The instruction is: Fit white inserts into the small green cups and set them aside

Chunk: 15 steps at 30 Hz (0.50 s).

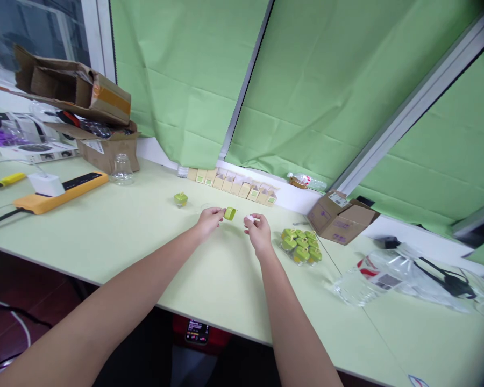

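My left hand [210,221] pinches a small green cap [230,214], its open side turned toward my other hand. My right hand [260,234], a short way to the right, has its fingertips closed on a small white piece [249,218] whose kind I cannot make out. The cap and the white piece are apart, both held over the pale table. Just behind my left hand lies a clear, round-looking plastic piece [205,206], partly hidden. One green-lidded little container [180,199] stands farther left. To the right of my right hand, several like it [301,246] are grouped together.
Small cardboard boxes [237,186] line the table's back edge. At left are an orange power strip [70,188], a clear jar [122,170] and stacked cartons [105,153]. An open carton [341,219] and a large plastic bottle [371,274] occupy the right side.
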Each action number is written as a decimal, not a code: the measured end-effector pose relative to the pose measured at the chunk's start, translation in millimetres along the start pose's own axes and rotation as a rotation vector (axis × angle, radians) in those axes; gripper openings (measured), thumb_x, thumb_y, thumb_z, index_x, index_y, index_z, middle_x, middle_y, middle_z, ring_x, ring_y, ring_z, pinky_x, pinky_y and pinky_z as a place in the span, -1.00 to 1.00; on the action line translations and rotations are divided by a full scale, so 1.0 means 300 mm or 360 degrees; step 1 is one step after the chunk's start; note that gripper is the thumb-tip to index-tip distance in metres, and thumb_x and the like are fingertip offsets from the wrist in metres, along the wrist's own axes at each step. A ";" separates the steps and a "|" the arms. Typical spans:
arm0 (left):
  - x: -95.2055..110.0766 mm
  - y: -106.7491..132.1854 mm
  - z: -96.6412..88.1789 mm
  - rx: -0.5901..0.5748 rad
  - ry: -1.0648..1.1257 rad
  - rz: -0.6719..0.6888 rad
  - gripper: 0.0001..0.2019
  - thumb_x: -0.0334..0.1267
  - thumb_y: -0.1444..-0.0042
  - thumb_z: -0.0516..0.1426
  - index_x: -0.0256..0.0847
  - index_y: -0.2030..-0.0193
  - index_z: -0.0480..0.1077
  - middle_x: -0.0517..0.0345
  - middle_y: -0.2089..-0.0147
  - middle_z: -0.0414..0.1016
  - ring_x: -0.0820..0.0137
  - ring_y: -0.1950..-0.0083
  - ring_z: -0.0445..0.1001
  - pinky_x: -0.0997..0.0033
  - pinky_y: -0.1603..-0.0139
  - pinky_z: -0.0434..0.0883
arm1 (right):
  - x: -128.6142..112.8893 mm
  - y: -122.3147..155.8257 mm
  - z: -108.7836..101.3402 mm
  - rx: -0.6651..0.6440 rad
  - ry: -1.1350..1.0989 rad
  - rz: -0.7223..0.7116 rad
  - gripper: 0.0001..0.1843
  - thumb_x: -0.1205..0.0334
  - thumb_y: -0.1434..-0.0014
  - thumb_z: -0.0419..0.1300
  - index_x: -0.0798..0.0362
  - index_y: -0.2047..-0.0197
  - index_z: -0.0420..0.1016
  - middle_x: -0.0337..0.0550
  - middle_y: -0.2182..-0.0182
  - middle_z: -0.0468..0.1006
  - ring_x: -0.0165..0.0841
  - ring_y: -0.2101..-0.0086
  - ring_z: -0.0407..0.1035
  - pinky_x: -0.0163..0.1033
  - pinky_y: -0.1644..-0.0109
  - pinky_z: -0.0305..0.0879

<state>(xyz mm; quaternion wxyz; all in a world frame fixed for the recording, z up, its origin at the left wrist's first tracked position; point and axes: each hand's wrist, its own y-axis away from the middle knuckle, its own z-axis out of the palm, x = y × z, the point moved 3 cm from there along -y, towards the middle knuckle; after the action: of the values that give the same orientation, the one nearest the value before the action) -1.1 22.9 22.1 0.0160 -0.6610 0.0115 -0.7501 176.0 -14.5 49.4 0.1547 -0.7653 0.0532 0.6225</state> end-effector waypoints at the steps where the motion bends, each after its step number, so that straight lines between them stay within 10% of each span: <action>1: 0.001 0.001 0.001 -0.0006 -0.0004 0.0003 -0.66 0.04 0.02 0.21 -0.22 0.32 0.52 0.03 0.27 0.48 0.35 0.25 0.38 0.42 0.36 0.27 | -0.001 0.001 0.001 -0.0004 0.0012 0.0004 -0.60 0.01 0.06 0.27 -0.02 0.17 0.34 -0.20 0.35 0.50 -0.33 0.34 0.40 -0.24 0.32 0.40; 15: 0.033 0.020 0.026 -0.0177 0.0382 0.0110 -0.66 -0.01 0.06 0.29 -0.30 0.35 0.49 0.01 0.23 0.52 0.34 0.17 0.47 0.21 0.03 0.43 | -0.015 0.012 0.032 -0.0263 -0.0533 0.0019 -0.53 0.04 0.12 0.43 0.00 0.14 0.46 -0.12 0.21 0.58 -0.29 0.22 0.51 -0.23 0.20 0.44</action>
<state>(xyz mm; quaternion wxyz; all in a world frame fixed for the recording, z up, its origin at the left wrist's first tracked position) 5.5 16.7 32.7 0.0036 -0.5656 0.0776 -0.8210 165.0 -15.3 51.4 0.0945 -0.6607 -0.0201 0.7444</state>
